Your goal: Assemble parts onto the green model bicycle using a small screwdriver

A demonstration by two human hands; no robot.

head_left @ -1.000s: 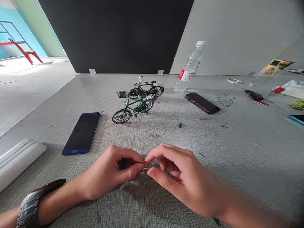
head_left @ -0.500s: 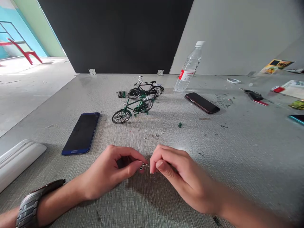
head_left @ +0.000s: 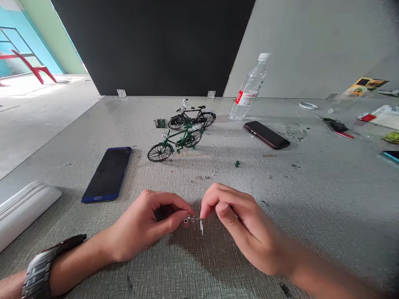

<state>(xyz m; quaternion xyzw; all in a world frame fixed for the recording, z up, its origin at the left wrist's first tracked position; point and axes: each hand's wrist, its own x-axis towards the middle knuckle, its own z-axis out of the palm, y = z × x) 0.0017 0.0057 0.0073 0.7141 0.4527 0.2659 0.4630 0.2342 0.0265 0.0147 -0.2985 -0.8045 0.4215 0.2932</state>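
Observation:
Low in the middle of the view, my left hand (head_left: 156, 218) pinches a small silvery metal part (head_left: 193, 218) between thumb and forefinger. The part's free end points right and has a thin bright piece hanging down from it. At that end, the index fingertip of my right hand (head_left: 240, 220) touches or nearly touches the part. The right thumb stands apart from the index finger, with nothing seen between them. Beyond the hands stand a green model bicycle (head_left: 179, 142) and, behind it, a black model bicycle (head_left: 199, 115).
A blue phone (head_left: 107, 174) lies left, near a white case (head_left: 28, 211). A dark phone (head_left: 266, 135) and a water bottle (head_left: 249, 89) stand or lie at the back right. A small green piece (head_left: 237, 164) lies beyond my right hand. Keys (head_left: 335, 124) are farther right.
My right thumb and index finger have parted, and the right hand has shifted slightly up and right. The thin hanging piece now shows. My left hand has hardly moved.

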